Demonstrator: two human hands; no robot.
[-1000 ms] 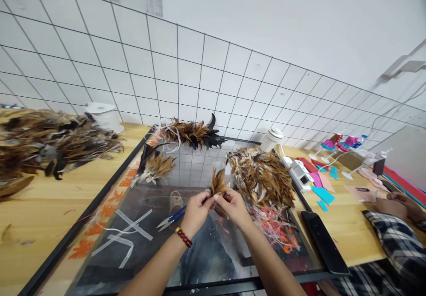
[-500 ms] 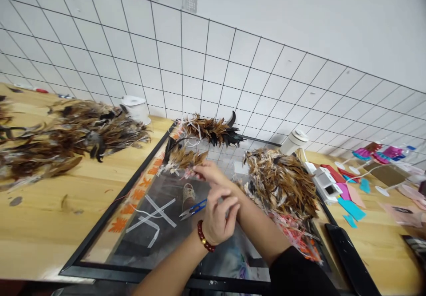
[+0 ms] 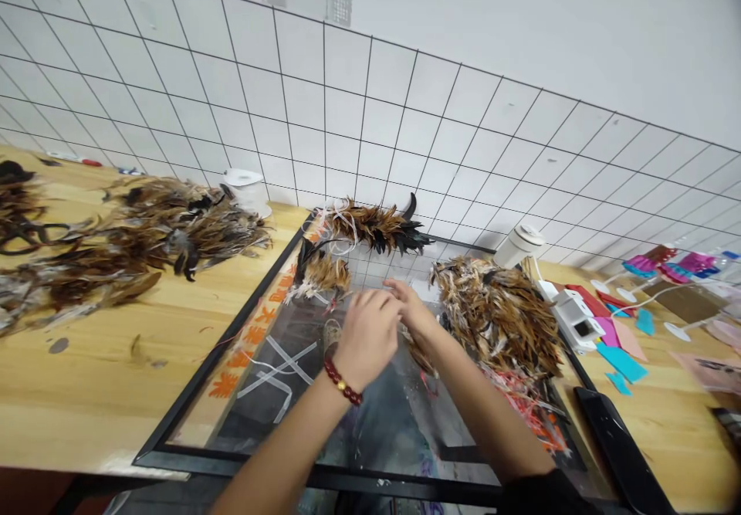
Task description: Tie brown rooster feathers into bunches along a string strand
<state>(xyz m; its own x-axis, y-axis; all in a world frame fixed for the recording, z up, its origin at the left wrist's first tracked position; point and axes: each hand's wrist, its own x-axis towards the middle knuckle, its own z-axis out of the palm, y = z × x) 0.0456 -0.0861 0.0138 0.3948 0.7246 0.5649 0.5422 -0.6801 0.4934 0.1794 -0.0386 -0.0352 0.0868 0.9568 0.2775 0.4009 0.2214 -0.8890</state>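
Observation:
My left hand (image 3: 369,333), with a dark red bead bracelet (image 3: 343,382) at the wrist, is over the framed glass panel (image 3: 324,469). Its fingers are curled in against the fingers of my right hand (image 3: 414,310). Both hands are closed; whatever lies between the fingertips is hidden. Just to the left lies a small bunch of brown and white feathers (image 3: 324,274). Some brown feathers (image 3: 421,354) show beneath my right hand; whether it holds them is unclear. White strips (image 3: 278,368) lie crossed on the glass left of my left hand.
A big feather pile (image 3: 498,306) with pink strands (image 3: 532,407) sits on the right. A feather garland (image 3: 376,225) lies at the back before the wire grid. More feathers (image 3: 139,237) cover the table's left. A power strip (image 3: 579,320) and black phone-like object (image 3: 619,445) are right.
My right hand has come back from the small feather bunch and now meets my left hand. My left hand has moved up and turned its back to view. The blue snips are no longer visible.

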